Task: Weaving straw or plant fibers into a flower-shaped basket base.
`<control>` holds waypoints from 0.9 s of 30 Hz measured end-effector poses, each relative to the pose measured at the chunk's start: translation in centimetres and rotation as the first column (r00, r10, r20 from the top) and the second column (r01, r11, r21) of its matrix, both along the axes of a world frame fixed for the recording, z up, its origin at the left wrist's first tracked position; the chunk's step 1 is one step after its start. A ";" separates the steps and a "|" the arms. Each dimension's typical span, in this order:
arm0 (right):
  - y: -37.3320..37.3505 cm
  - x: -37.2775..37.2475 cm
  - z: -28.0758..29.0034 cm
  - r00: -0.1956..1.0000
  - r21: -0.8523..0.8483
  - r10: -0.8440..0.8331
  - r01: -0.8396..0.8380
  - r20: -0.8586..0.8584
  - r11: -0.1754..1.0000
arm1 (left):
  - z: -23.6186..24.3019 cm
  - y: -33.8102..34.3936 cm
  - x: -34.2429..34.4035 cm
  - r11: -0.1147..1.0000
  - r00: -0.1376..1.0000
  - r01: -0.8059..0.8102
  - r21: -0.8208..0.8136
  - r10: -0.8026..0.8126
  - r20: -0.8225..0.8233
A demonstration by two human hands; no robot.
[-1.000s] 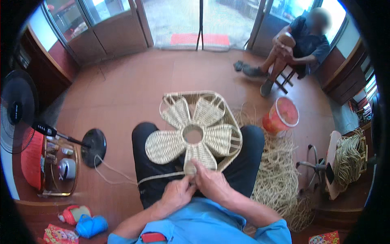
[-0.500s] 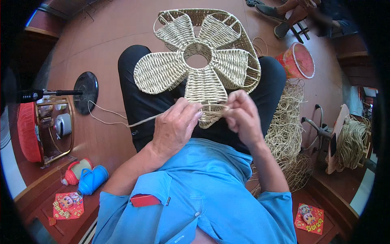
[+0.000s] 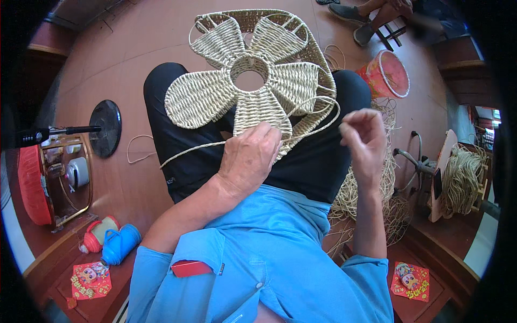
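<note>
A flower-shaped woven straw piece (image 3: 203, 99) with a round hole at its centre rests across my thighs. My left hand (image 3: 250, 156) is closed on its nearest petal, covering part of the weave. A twisted straw cord (image 3: 188, 151) runs from under that hand to the left and down past my knee. Right of the petal, a slack cord loop (image 3: 335, 116) arcs over the piece's edge. Just beyond the loop, my right hand (image 3: 366, 142) is raised with thumb and fingers pinched together. Whether anything is between those fingertips cannot be made out.
A straw cord heap (image 3: 344, 196) lies right of my leg, below a red bucket (image 3: 393, 75). Cord hanks (image 3: 463, 177) hang farther right. At left are a round black stand base (image 3: 105, 129) and a blue flask (image 3: 121, 242). Another person's shoes (image 3: 347, 13) show far right.
My right hand has pulled away from the petal, rightward and up, and a cord loop now spans that side. My left hand has stayed at the petal.
</note>
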State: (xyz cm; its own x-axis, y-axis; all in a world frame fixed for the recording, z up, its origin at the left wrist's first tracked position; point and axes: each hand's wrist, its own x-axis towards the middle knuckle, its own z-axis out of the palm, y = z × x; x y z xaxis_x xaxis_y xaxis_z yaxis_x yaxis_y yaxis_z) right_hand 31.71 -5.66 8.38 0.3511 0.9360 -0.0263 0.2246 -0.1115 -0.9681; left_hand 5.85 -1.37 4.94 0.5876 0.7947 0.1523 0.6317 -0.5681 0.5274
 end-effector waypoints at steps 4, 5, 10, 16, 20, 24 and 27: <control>-1.9 -3.9 -0.6 0.966 -0.051 0.147 -0.139 0.213 0.989 | 0.3 0.1 0.2 1.000 0.999 0.023 0.016 -0.024 0.040; -2.0 -4.4 -0.8 0.940 -0.078 0.188 -0.173 0.286 0.982 | 0.2 0.1 0.3 0.999 0.998 0.034 0.024 -0.036 0.056; -0.8 -5.6 -2.4 0.821 -0.028 0.238 -0.262 0.518 0.965 | 0.0 0.4 0.5 0.997 0.998 0.062 0.039 -0.063 0.021; 0.6 -5.7 -2.0 0.877 -0.179 0.304 -0.254 0.372 0.951 | 0.4 -0.5 0.2 0.995 0.995 0.089 -0.035 -0.087 0.046; 0.9 -5.6 -1.4 0.899 -0.172 0.380 -0.348 0.219 0.922 | 1.0 -0.7 -0.1 0.927 0.997 0.070 -0.369 -0.073 0.005; 1.3 -5.1 -2.1 0.866 -0.207 0.465 -0.428 0.185 0.880 | 1.3 0.1 0.1 0.696 0.978 0.110 -0.710 0.052 0.202; 1.7 -5.2 -2.2 0.845 -0.244 0.489 -0.438 0.218 0.865 | 0.3 0.0 -0.3 0.450 0.941 0.212 -0.867 0.145 0.306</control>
